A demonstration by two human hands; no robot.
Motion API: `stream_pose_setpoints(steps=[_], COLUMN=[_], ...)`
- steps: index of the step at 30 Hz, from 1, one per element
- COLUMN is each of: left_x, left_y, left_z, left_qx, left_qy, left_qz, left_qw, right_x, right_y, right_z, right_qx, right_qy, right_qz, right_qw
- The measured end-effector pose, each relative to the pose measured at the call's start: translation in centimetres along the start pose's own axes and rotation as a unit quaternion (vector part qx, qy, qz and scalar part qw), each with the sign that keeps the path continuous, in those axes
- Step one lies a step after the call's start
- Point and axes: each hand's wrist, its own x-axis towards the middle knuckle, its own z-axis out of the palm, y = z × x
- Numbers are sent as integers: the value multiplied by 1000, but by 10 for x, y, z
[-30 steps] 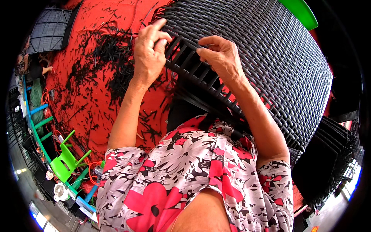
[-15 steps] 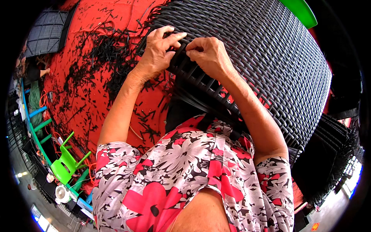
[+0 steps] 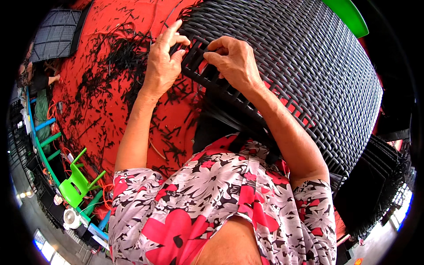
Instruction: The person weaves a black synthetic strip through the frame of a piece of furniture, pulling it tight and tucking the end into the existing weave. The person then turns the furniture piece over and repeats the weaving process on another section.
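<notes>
A large dark panel of woven plastic wicker (image 3: 282,62) stretches in front of me, up and to the right. At its near left edge the weave gives way to bare bars with gaps. Over the corner of that edge is my left hand (image 3: 163,62), its index finger stretched out and its thumb apart from the other fingers. My right hand (image 3: 236,62) is closed in a pinch above the gaps, thumb against bent index finger. Whatever sits in the pinch is too dark and small to make out among the black strips there. Loose strand ends (image 3: 192,15) stick out at the far left corner.
Black strip offcuts (image 3: 128,57) lie heaped and scattered over the red floor covering (image 3: 110,128). At left stand a green chair (image 3: 76,185), a white fan (image 3: 71,217) and another dark panel (image 3: 55,35) near a person's hand. A green chair part (image 3: 351,17) shows far right.
My left hand has shifted left and turned, its index finger now pointing away from me. The right hand has moved slightly left along the panel's edge, still pinched.
</notes>
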Motion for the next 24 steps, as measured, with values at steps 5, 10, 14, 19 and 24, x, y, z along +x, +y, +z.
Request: stream_pose_setpoints(steps=[5,10,14,19,24], left_x=[0,7,17,32,47], left_y=[-21,-30,-32,-22,-21], left_z=[8,11,8,-3,-24], left_qx=[144,104,59,-73,-212], left_qy=[-44,-75,-119,-176,-248], left_qz=[101,96,77,-39,-143], left_qw=[983,987,988,981,934], right_x=[22,28,21,-14,-75], right_y=[1,7,9,0,4], right_z=[14,19,13,-9,-59], right_qx=[-145,-166,-116,-214,-274], right_qy=[-29,-15,-9,68,6], right_qz=[-29,-46,-43,-216,-145], right_qw=[989,985,992,950,951])
